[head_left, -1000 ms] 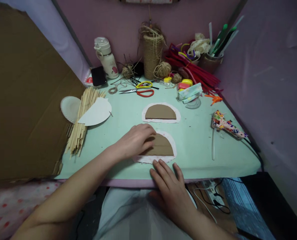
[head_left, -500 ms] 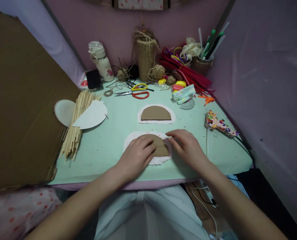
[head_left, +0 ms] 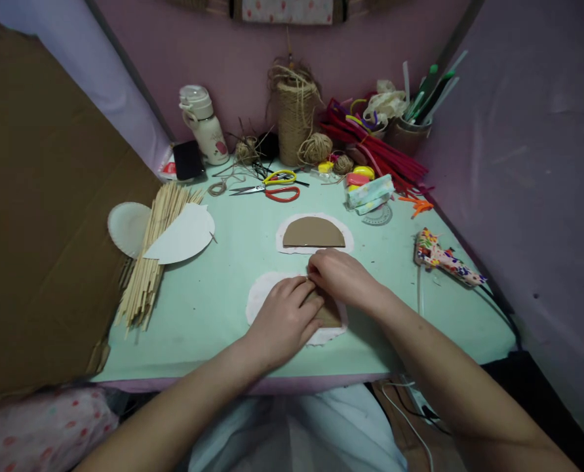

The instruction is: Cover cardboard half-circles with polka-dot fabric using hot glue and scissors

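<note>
Where both hands (head_left: 284,321) (head_left: 345,278) cover near cardboard half-disc (head_left: 331,316), much hidden; cannot tell if either grasps anything.

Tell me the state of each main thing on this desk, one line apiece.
Near cardboard half-circle: flat, partly under the left hand.
Far cardboard half-circle: flat, uncovered.
Scissors: lying flat, handles spread.
Glue gun: lying down, heat unclear.
Water bottle: upright, lid on.
Twine spool: upright, strands loose.
Wooden sticks: loosely piled.
Protractor: flat, partly covered.
</note>
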Demonstrator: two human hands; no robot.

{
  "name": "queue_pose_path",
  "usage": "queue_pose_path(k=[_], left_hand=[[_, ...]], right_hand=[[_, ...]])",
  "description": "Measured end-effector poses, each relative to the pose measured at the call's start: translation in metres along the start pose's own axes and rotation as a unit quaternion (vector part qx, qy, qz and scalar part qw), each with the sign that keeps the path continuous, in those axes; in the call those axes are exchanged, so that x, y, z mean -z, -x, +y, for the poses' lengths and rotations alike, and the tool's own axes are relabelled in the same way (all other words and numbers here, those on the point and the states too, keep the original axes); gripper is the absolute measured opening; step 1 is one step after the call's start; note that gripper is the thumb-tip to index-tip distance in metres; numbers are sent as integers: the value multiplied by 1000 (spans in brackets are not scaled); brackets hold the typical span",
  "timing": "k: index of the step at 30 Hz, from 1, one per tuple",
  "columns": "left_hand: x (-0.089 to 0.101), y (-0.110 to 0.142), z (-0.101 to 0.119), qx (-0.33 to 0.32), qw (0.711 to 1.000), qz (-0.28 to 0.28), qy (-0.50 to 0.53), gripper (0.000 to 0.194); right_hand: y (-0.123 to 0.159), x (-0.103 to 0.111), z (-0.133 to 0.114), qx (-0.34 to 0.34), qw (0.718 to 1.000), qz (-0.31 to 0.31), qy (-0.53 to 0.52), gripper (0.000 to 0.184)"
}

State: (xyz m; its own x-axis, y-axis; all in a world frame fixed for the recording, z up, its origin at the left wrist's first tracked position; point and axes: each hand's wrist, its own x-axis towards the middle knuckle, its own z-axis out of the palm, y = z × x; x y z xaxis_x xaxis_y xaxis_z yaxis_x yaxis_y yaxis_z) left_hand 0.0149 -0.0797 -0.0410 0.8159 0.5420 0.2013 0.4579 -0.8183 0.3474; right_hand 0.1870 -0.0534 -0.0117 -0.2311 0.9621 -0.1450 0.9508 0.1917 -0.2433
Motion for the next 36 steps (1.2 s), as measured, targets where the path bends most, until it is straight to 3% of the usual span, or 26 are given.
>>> queue_pose_path(k=[16,27,36], left_hand=[[1,5,-2,-7,999,-31,-16,33],[3,7,10,7,999,-28,-19,39],[-2,4,9,9,999,-30,-37,40]], right_hand=[[4,-14,-3,-42,999,33,4,18],[-2,-2,6,10,998,39,-46,17],[-14,-13,-4,48,997,35,-58,15]])
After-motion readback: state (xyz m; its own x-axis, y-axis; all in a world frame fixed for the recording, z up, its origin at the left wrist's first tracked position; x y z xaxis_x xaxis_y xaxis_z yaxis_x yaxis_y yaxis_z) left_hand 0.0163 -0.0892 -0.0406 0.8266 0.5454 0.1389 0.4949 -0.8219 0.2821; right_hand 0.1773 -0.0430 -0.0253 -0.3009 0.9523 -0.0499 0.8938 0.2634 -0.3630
